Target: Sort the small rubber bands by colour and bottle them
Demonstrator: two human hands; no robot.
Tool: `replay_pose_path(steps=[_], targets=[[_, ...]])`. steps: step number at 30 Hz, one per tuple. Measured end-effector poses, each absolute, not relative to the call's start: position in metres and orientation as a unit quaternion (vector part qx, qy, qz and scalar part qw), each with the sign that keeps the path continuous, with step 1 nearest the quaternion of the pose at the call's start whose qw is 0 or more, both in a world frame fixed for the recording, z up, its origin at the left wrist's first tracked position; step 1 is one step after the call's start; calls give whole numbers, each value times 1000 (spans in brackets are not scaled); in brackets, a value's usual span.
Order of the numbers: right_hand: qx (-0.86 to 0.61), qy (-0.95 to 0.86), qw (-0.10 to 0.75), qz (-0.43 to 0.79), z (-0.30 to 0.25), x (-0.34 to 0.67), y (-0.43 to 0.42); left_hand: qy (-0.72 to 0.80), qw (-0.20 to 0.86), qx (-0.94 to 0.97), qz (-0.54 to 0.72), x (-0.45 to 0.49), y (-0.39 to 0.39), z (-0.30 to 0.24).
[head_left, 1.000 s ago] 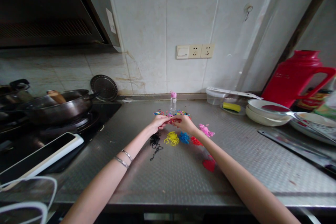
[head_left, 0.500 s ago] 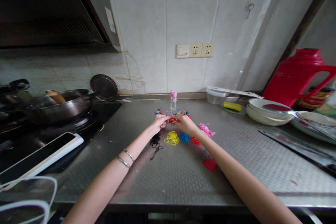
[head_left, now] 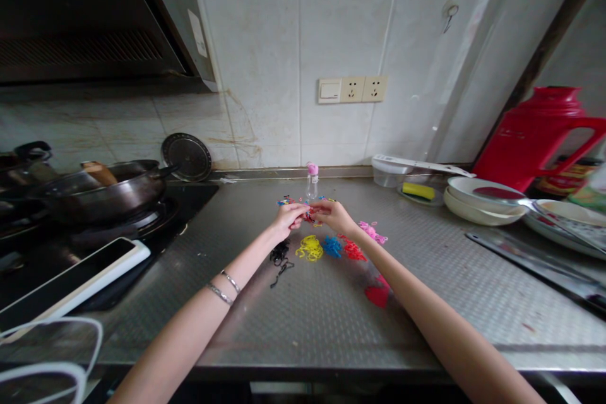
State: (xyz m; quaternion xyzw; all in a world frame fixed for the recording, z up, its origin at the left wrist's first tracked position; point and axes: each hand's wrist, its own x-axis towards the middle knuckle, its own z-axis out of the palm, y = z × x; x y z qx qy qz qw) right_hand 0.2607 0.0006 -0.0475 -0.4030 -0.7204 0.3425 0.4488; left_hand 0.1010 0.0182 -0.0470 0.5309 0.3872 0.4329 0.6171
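Both hands meet at the mixed-colour pile of rubber bands (head_left: pixel 310 216) on the steel counter. My left hand (head_left: pixel 288 217) has its fingers pinched together on small coloured bands. Opposite it, my right hand (head_left: pixel 334 216) is closed too, its fingertips at the same bands; exactly which bands each holds is too small to make out. Nearer me lie single-colour heaps: black bands (head_left: pixel 280 254), yellow bands (head_left: pixel 309 248), blue bands (head_left: pixel 332 246), red bands (head_left: pixel 352 249) and pink bands (head_left: pixel 373 232). Behind the pile stands a clear bottle with a pink cap (head_left: pixel 312 180).
A red heart-shaped piece (head_left: pixel 377 292) lies beside my right forearm. On the left are a pan (head_left: pixel 104 192) on the stove and a white-edged device (head_left: pixel 71 290). To the right are a yellow sponge (head_left: pixel 418 190), bowls (head_left: pixel 483 208), a knife (head_left: pixel 530 265) and a red thermos (head_left: pixel 534 139).
My right hand has lifted and shifted slightly right and away from the left, uncovering more of the red heap. My left hand stays almost in place.
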Motion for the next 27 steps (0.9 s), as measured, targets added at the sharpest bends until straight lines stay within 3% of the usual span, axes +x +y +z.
replay_pose_path(steps=[9, 15, 22, 27], targets=[[-444, -710, 445, 316, -42, 267, 2, 390, 608, 515, 462, 108, 12, -47], [-465, -730, 423, 268, -29, 288, 3, 416, 539, 604, 414, 105, 14, -48], [-502, -755, 244, 346, -11, 345, 0, 376, 266, 832, 308, 106, 17, -53], [-481, -774, 131, 391, -14, 357, -2, 347, 184, 894, 213, 115, 16, -45]])
